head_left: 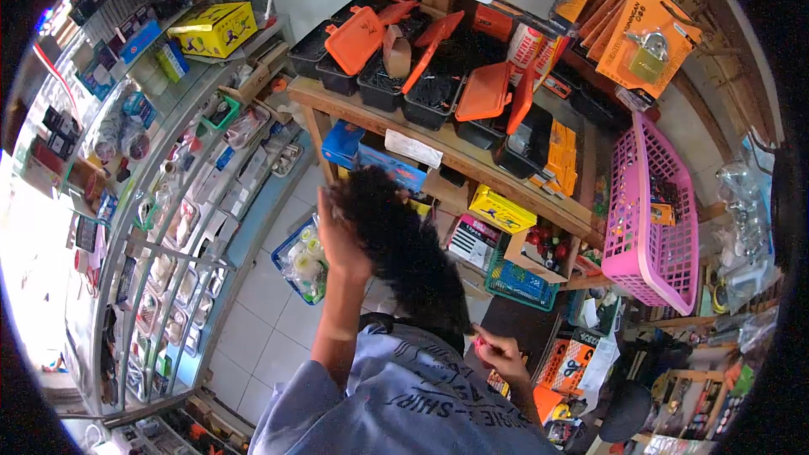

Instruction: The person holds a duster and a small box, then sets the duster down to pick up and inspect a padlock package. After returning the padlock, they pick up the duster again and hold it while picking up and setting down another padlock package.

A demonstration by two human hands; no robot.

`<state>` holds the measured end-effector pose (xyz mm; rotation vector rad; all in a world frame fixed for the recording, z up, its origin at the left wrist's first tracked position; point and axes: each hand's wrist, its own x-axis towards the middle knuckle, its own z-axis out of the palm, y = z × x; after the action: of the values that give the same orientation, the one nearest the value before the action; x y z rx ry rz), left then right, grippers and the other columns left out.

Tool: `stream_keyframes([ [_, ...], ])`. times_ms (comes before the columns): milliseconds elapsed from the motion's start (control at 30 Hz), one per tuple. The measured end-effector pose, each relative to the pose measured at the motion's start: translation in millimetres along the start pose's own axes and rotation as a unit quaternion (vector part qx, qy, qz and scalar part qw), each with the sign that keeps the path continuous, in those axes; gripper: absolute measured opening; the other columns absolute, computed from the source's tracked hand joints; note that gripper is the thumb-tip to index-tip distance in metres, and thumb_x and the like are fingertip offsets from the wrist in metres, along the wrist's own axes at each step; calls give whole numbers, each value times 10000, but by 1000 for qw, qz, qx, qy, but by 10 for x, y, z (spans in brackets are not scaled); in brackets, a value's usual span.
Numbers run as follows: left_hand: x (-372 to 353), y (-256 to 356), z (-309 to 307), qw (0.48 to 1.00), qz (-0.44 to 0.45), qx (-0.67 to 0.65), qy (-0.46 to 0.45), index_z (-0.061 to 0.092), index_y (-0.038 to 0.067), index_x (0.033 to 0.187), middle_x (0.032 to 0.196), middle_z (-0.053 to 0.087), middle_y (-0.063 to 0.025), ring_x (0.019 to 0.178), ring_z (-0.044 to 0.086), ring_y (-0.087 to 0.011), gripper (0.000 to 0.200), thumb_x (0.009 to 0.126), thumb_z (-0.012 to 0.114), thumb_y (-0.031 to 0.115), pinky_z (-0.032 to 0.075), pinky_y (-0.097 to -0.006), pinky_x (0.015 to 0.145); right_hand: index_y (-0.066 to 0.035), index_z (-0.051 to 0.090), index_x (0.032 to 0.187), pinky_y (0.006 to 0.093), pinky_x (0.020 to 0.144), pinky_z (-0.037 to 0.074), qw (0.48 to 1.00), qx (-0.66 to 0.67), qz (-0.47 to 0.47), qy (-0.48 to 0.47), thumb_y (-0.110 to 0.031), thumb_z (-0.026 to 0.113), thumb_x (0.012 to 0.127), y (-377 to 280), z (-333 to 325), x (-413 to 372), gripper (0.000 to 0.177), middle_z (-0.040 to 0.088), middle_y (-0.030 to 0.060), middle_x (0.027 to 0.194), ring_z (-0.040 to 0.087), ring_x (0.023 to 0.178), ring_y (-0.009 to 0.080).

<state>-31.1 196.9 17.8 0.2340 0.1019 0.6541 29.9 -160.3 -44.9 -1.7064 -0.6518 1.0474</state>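
A black, fluffy duster [396, 240] slants across the middle of the head view, in front of my grey-blue shirt. My right hand [499, 355] is closed around its pink handle at the lower right end. Against the left side of the bristles, near the far end, lies my left hand [341, 240], raised with its fingers stretched upward. Part of that hand is hidden by the bristles. Below it on the tiled floor stands a blue basket [282, 263] holding pale round items in clear wrapping.
Black boxes [430, 99] with orange lids line a wooden shelf [392, 122] ahead. A glass display case [181, 240] full of small goods runs along my left. To the right hangs a pink basket [619, 202]; carded padlocks [647, 55] hang above.
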Motion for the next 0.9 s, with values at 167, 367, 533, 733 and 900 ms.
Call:
stream_keyframes([
  [167, 70, 200, -188, 996, 78, 3, -43, 410, 21, 1356, 1264, 548, -203, 1096, 573, -394, 702, 964, 285, 590, 442, -517, 969, 26, 541, 1315, 218, 545, 381, 999, 47, 0, 10, -208, 625, 932, 261, -145, -277, 456, 636, 14, 854, 486, 628, 54],
  [367, 98, 66, -209, 994, 68, -85, 20, 411, 25, 1360, 1289, 530, -181, 1159, 524, -384, 688, 966, 299, 578, 381, -518, 1016, -1, 499, 1357, 247, 836, 461, 998, 65, 11, -2, -278, 662, 920, 283, -209, -403, 542, 680, 56, 1021, 574, 890, 83],
  [533, 151, 54, -311, 989, 37, -139, -29, 391, 31, 1392, 1311, 523, -167, 1181, 504, -388, 729, 945, 336, 604, 360, -550, 1036, 23, 530, 1318, 258, 828, 479, 999, 20, -41, 24, -160, 685, 884, 336, -217, -374, 497, 697, 119, 1072, 604, 917, 106],
  [733, 165, 12, -320, 991, 26, -126, -47, 392, 34, 1393, 1306, 528, -171, 1194, 500, -396, 728, 946, 338, 606, 356, -563, 1039, 5, 538, 1317, 270, 821, 477, 998, -1, -20, 63, -156, 690, 883, 250, -210, -422, 488, 703, 96, 1019, 617, 924, 125],
  [900, 216, -21, -343, 983, 3, -121, -136, 395, 36, 1386, 1298, 539, -187, 1199, 497, -412, 688, 980, 247, 571, 343, -545, 1067, -48, 536, 1339, 219, 680, 435, 999, -50, -9, 0, -250, 660, 918, 283, -304, -444, 483, 679, 10, 892, 525, 730, 49],
])
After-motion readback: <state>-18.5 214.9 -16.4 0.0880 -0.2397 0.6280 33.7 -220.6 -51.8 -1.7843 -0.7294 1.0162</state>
